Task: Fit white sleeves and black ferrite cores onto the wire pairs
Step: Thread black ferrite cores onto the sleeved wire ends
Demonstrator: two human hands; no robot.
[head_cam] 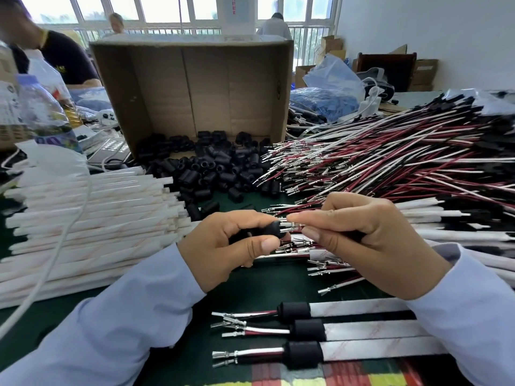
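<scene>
Far left, a stack of white sleeves (83, 218): flat, soft, easily creased. Behind and to the right, a heap of loose cores (211, 168) spilling from a tipped box (192, 87). Centre, near: left hand (223, 246) pinching one core (271, 229) between thumb and fingertips, bore turned right. Hard against it, touching or perhaps already entering the bore (too small to tell), the metal tips of a wire pair (294, 225), pinched close behind the crimps by the right hand (362, 240), forefinger above, thumb below. Core: probably light, hard and smooth, brittle if dropped; best held by the outer wall, bore left clear. Pair: thin and floppy; best gripped close to the tips, so as not to buckle on the push. Far right, a big pile of red, white and black wires (390, 151). Nearest, three finished pieces (334, 330), each core butted against its sleeve.
</scene>
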